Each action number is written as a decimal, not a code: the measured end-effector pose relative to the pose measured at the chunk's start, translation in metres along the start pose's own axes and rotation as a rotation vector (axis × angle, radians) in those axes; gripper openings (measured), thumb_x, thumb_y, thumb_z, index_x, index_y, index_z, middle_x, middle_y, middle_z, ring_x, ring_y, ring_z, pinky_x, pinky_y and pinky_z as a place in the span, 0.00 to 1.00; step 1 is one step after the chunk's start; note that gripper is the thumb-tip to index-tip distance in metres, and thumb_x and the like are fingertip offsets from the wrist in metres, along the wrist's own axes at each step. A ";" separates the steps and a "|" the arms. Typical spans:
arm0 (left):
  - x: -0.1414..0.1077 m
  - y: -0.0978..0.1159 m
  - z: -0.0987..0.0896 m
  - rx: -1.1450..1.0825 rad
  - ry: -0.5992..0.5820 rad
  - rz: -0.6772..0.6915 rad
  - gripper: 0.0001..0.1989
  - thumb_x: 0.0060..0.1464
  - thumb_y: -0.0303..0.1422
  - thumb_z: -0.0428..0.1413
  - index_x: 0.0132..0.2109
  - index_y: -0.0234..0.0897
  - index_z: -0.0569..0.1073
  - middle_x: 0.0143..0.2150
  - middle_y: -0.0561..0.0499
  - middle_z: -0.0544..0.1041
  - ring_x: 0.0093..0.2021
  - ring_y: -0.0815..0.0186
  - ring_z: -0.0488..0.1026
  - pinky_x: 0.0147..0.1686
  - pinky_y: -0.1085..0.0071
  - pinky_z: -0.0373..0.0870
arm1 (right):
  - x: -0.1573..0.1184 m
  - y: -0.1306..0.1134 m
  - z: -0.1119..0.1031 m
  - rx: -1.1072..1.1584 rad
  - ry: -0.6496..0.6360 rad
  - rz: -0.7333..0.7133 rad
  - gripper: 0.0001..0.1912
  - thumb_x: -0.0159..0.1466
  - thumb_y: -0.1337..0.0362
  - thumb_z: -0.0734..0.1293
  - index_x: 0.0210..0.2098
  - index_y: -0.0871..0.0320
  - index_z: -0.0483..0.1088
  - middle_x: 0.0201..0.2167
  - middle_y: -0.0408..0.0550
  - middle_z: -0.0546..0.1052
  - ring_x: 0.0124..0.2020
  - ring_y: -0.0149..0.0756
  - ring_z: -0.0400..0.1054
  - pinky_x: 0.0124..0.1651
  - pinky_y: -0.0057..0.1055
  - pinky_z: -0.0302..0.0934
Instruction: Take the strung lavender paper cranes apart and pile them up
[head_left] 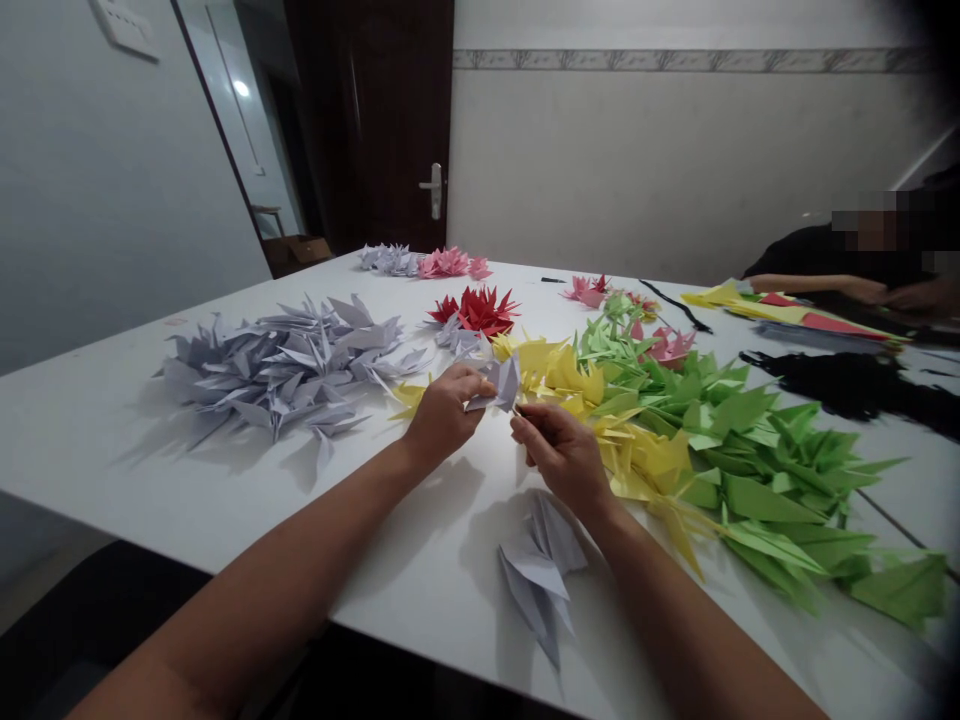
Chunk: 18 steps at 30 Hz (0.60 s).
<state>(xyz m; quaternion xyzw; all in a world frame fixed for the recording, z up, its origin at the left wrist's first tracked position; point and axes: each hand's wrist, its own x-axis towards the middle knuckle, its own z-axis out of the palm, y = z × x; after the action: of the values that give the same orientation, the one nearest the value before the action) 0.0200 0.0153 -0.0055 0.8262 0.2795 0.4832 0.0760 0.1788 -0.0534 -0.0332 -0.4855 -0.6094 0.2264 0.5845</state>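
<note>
My left hand (450,412) is closed on a pale lavender origami crane (504,384), held above the white table (420,540). Just to its right, my right hand (559,448) is pinched shut close to the crane's lower edge. A small thin dark thing shows at those fingertips, too small to name. Under my right forearm lie several lavender cranes (541,570). Yellow cranes (637,455) are spread beside and beyond my right hand. A big heap of lavender cranes (292,360) sits to the left of my left hand.
Green cranes (780,450) cover much of the right side. Red cranes (480,312) and pink cranes (446,262) lie farther back. Black strands (847,385) and coloured paper sheets (795,310) are at the right, before another person (817,250). The table's front edge runs beneath my arms.
</note>
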 end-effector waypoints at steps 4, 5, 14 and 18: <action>-0.001 0.001 0.001 0.032 -0.020 0.091 0.07 0.47 0.22 0.55 0.31 0.35 0.76 0.33 0.49 0.73 0.35 0.67 0.72 0.35 0.72 0.70 | 0.000 -0.002 0.000 -0.056 -0.040 0.013 0.14 0.60 0.55 0.65 0.36 0.60 0.71 0.22 0.44 0.73 0.20 0.28 0.64 0.22 0.25 0.59; -0.001 0.001 0.000 0.040 -0.020 0.116 0.06 0.47 0.22 0.55 0.30 0.35 0.76 0.34 0.48 0.73 0.36 0.67 0.73 0.36 0.72 0.71 | 0.000 -0.003 0.000 -0.063 -0.041 0.014 0.14 0.60 0.55 0.65 0.37 0.59 0.71 0.23 0.44 0.73 0.20 0.28 0.65 0.22 0.25 0.59; -0.006 0.010 0.003 -0.049 -0.072 0.110 0.05 0.48 0.24 0.56 0.31 0.37 0.75 0.42 0.44 0.75 0.43 0.63 0.74 0.42 0.67 0.72 | 0.002 -0.005 0.000 -0.077 0.010 0.044 0.14 0.59 0.54 0.65 0.36 0.60 0.71 0.24 0.46 0.75 0.21 0.31 0.66 0.23 0.26 0.60; 0.001 0.004 -0.005 -0.102 0.001 0.018 0.12 0.43 0.18 0.54 0.33 0.37 0.75 0.39 0.47 0.76 0.41 0.64 0.74 0.41 0.68 0.72 | 0.003 -0.003 0.000 -0.020 0.129 0.062 0.16 0.56 0.53 0.67 0.36 0.60 0.71 0.26 0.46 0.74 0.22 0.31 0.65 0.23 0.28 0.61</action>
<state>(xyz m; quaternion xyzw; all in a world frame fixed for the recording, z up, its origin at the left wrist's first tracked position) 0.0181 0.0113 -0.0009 0.8235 0.2469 0.4980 0.1136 0.1786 -0.0520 -0.0291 -0.5236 -0.5575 0.2066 0.6102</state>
